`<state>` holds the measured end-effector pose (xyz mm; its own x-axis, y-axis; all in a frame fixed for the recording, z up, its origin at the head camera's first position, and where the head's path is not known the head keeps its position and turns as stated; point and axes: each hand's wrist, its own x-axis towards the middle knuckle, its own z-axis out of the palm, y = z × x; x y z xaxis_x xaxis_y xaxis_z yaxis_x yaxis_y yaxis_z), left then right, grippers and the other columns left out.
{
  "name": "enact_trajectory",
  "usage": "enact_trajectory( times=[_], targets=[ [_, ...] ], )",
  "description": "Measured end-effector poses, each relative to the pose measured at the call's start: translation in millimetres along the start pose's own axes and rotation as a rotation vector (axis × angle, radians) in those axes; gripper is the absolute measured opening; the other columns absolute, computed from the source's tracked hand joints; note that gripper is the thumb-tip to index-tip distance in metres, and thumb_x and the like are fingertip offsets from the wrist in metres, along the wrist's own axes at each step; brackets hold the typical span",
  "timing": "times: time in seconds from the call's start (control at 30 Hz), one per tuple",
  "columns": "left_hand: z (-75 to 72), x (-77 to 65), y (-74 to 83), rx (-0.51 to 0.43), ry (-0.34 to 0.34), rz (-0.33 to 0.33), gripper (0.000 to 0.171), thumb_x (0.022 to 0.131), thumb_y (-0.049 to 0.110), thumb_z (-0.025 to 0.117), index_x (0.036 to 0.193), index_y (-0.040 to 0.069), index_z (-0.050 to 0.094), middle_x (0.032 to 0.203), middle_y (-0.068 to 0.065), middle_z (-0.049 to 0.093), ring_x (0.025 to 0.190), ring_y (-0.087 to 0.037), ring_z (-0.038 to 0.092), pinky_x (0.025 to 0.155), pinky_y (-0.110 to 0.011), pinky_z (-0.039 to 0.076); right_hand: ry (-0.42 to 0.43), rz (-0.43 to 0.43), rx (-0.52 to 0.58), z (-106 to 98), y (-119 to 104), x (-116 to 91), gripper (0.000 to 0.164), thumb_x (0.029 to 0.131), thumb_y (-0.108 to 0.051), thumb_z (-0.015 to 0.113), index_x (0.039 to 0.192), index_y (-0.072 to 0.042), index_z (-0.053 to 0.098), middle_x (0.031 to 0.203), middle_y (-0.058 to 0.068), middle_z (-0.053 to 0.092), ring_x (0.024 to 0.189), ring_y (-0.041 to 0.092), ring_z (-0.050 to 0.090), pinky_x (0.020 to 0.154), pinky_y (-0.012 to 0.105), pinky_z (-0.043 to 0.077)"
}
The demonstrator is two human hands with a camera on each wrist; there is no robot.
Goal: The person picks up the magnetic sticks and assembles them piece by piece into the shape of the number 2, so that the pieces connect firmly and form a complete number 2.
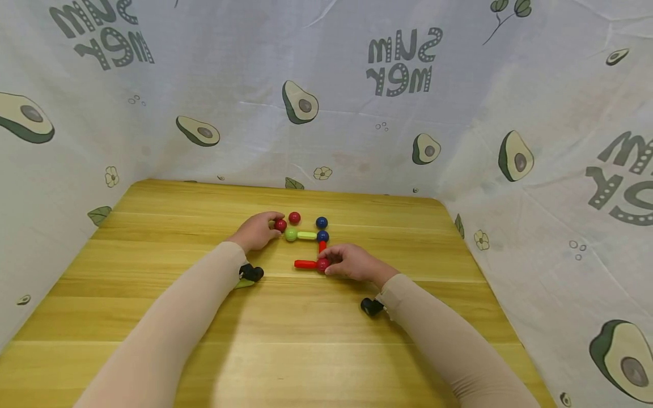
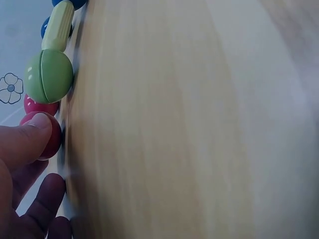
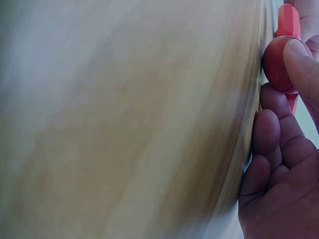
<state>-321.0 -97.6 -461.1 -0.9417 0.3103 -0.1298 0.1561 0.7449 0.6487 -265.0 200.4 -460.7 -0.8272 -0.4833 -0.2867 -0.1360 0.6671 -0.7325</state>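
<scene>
Between thumb and fingers, my left hand [image 1: 257, 231] pinches a red ball [image 1: 280, 225]; in the left wrist view the thumb lies on that ball [image 2: 51, 137]. Right beside it is a green ball [image 1: 291, 234], joined by a pale yellow-green rod [image 1: 307, 236] to a blue ball [image 1: 322, 236]. From there a red rod [image 1: 322, 247] runs toward a second red ball [image 1: 322, 265], which my right hand [image 1: 352, 262] grips with thumb and fingers. Another red rod [image 1: 305, 264] sticks out leftward from this ball. The right fingers partly cover the joint.
A loose red ball [image 1: 294, 217] and a loose blue ball [image 1: 321, 222] lie behind the joined pieces. The wooden table [image 1: 285, 351] meets a printed cloth [image 1: 347, 141] at its back and sides. A small black camera sits at each wrist.
</scene>
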Motion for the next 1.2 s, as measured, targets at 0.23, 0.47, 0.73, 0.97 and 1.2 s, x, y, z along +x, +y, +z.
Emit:
enact_trajectory(
  times=[0.23, 0.47, 0.73, 0.97, 1.2],
  targets=[
    [-0.6, -0.7, -0.7, -0.023, 0.023, -0.025, 0.047, 0.106, 0.017, 0.064, 0.152, 0.012, 0.054, 0.15, -0.015, 0.059, 0.141, -0.034, 0.054, 0.121, -0.052, 0.039, 0.004, 0.002, 0.006, 0.4, -1.6, -0.7, 0.034, 0.096, -0.015, 0.079, 0.129, -0.016, 0.073, 0.121, 0.003, 0.072, 0.108, 0.018, 0.063, 0.105, 0.04, 0.053],
    [-1.0, -0.8, -1.9, -0.02, 0.031, -0.037, 0.04, 0.107, 0.018, 0.064, 0.145, 0.01, 0.057, 0.143, -0.015, 0.063, 0.135, -0.033, 0.058, 0.119, -0.051, 0.042, 0.004, 0.007, 0.009, 1.1, -3.4, -1.5, 0.034, 0.095, -0.015, 0.079, 0.129, -0.016, 0.074, 0.121, 0.003, 0.072, 0.108, 0.019, 0.062, 0.104, 0.039, 0.053],
    [-2.9, -2.6, -3.8, 0.008, 0.02, -0.048, 0.036, 0.107, 0.022, 0.063, 0.139, 0.008, 0.055, 0.139, -0.016, 0.062, 0.124, -0.032, 0.059, 0.115, -0.05, 0.045, -0.001, 0.001, 0.0, 0.5, -3.1, -0.6, 0.034, 0.095, -0.016, 0.08, 0.128, -0.016, 0.073, 0.12, 0.003, 0.071, 0.107, 0.018, 0.062, 0.104, 0.038, 0.053],
    [-8.4, -6.4, -8.2, 0.015, 0.001, -0.038, 0.036, 0.105, 0.025, 0.067, 0.135, 0.008, 0.056, 0.134, -0.014, 0.064, 0.117, -0.03, 0.059, 0.11, -0.048, 0.047, 0.003, -0.007, -0.002, 0.3, -2.5, -0.7, 0.034, 0.095, -0.016, 0.08, 0.128, -0.015, 0.074, 0.121, 0.004, 0.072, 0.11, 0.019, 0.063, 0.106, 0.041, 0.053],
    [-12.5, -13.5, -10.8, -0.014, -0.038, -0.006, 0.039, 0.103, 0.026, 0.07, 0.135, 0.009, 0.058, 0.131, -0.014, 0.065, 0.114, -0.029, 0.059, 0.107, -0.048, 0.048, 0.006, -0.012, -0.011, 0.5, -1.1, -0.4, 0.035, 0.095, -0.015, 0.079, 0.13, -0.014, 0.073, 0.121, 0.005, 0.072, 0.11, 0.02, 0.063, 0.106, 0.041, 0.054]
  ],
)
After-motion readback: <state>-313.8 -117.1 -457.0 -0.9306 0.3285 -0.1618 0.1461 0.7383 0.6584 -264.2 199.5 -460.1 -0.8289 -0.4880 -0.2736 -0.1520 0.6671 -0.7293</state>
